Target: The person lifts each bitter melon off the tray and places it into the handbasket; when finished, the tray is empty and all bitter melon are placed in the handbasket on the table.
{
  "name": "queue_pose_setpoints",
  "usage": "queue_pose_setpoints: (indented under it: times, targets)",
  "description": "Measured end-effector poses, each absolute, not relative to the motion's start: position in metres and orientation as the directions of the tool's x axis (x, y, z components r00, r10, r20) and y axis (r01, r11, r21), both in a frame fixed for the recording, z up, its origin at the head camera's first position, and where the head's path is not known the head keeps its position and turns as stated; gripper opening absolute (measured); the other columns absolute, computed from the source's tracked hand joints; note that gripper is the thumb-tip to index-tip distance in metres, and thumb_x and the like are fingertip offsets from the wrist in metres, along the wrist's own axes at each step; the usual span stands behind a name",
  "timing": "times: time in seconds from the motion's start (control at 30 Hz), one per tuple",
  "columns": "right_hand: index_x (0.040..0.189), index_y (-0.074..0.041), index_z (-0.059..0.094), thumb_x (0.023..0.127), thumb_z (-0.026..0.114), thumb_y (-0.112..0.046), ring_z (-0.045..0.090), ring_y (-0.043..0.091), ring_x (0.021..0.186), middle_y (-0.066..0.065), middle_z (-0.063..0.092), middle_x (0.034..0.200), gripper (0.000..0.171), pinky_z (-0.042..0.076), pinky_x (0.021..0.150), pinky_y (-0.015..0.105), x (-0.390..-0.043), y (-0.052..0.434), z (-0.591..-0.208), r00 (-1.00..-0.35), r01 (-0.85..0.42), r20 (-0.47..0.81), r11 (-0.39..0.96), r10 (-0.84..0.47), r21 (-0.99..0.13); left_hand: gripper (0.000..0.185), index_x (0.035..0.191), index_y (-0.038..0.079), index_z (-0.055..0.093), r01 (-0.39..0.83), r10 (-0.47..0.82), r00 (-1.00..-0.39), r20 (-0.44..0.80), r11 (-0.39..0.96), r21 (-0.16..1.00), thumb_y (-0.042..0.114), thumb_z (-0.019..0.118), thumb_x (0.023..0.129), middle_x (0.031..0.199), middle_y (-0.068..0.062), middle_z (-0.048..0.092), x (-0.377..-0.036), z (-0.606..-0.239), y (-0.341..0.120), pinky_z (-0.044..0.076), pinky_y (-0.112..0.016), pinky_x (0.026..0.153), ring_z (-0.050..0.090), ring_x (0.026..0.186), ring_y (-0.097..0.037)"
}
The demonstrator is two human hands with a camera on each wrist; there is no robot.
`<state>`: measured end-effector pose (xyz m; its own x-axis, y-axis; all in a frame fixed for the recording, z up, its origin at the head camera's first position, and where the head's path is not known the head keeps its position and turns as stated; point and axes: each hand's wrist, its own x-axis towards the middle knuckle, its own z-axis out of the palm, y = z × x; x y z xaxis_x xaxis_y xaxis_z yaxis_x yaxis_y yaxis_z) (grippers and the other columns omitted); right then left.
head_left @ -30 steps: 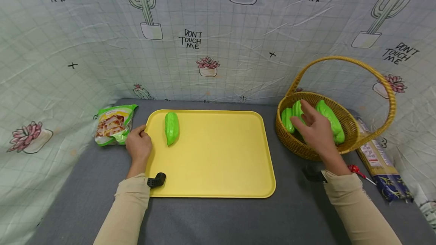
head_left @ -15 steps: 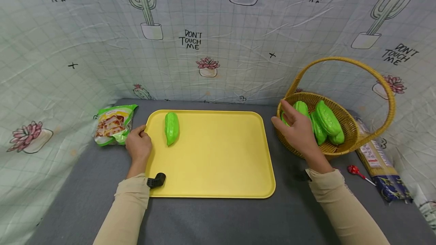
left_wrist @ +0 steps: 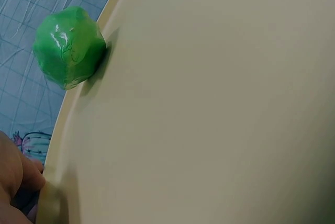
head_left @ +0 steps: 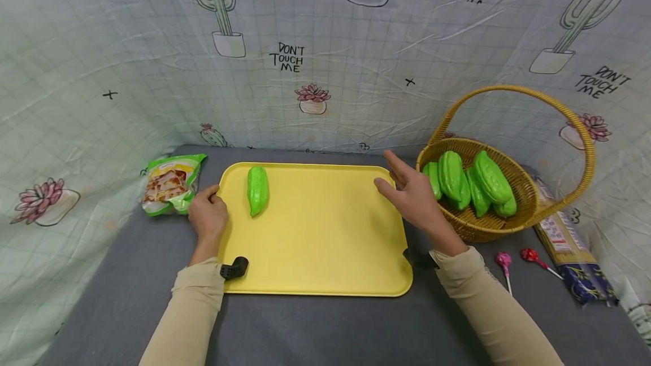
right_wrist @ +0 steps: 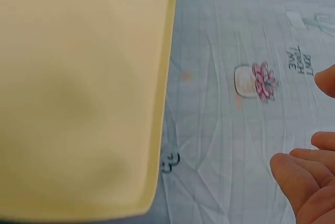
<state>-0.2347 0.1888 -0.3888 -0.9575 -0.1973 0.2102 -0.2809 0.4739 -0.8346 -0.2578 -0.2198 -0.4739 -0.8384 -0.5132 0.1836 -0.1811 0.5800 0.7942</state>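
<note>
Nearest the camera, 2 beige sleeves are reaching forward on either side of the yellow tray (head_left: 325, 242), which is lying on the grey tabletop. The left hand (head_left: 207, 216) is resting at the tray's left edge, its fingers curled in and seeming to grip the rim, steadying it. The right hand (head_left: 414, 199) is hovering over the tray's far right corner, fingers loosely spread and holding nothing. To the right of the tray, 2 lollipops (head_left: 503, 258) are lying on the tabletop, with a long packet (head_left: 569, 247) beyond them. On the tray, near its far left corner, 1 green gourd (head_left: 257, 190) is lying lengthwise, just beside the left hand but apart from it. To the left of the tray a snack bag (head_left: 170, 183) is sitting by that hand. Just right of the tray's far corner a wicker basket (head_left: 526, 210) with a tall handle is holding more gourds (head_left: 470, 182), piled together. Judging from this, the empty right hand is passing between basket and tray with nothing carried; any pick from the basket would call for closing the fingers around 1 gourd without catching the handle or dragging its neighbours. Behind the tray a cactus-print cloth is hanging.
</note>
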Motion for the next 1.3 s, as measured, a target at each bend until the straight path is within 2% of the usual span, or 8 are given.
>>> queue_pose_setpoints:
  times: [0.37,0.73,1.3]
  targets:
    - [0.161,-0.005,0.03,0.102,0.063,-0.024,0.041,0.035,0.149,0.011,0.03,0.168,0.07,0.042,0.119,0.045,-0.242,0.155,-0.391,-0.948,-0.293,0.2,0.436,-0.247,-0.851,0.04,0.13,-0.005,0.067,-0.182,-0.516,-0.836,0.186,0.581,0.794,0.003,0.038,0.104,0.133,-0.028,0.065,-0.26,-0.476,-0.222,0.045,-0.059,0.11,0.059,0.125,-0.046]
    - [0.16,-0.005,0.032,0.101,0.064,-0.021,0.034,0.03,0.154,0.013,0.032,0.167,0.069,0.041,0.12,0.041,-0.245,0.128,-0.397,-0.947,-0.266,0.17,0.369,-0.273,-0.891,0.04,0.128,-0.005,0.069,-0.178,-0.519,-0.831,0.2,0.59,0.788,0.002,0.039,0.103,0.13,-0.029,0.066,-0.261,-0.474,-0.221,0.045,-0.059,0.109,0.059,0.123,-0.047]
    - [0.162,-0.015,0.028,0.1,0.066,-0.032,0.033,0.024,0.155,0.004,0.028,0.169,0.075,0.04,0.121,0.036,-0.251,0.08,-0.413,-0.935,-0.186,0.053,0.358,-0.351,-0.915,0.04,0.128,-0.006,0.069,-0.174,-0.519,-0.831,0.202,0.586,0.791,0.002,0.039,0.103,0.13,-0.029,0.066,-0.261,-0.475,-0.222,0.045,-0.058,0.11,0.059,0.123,-0.047]
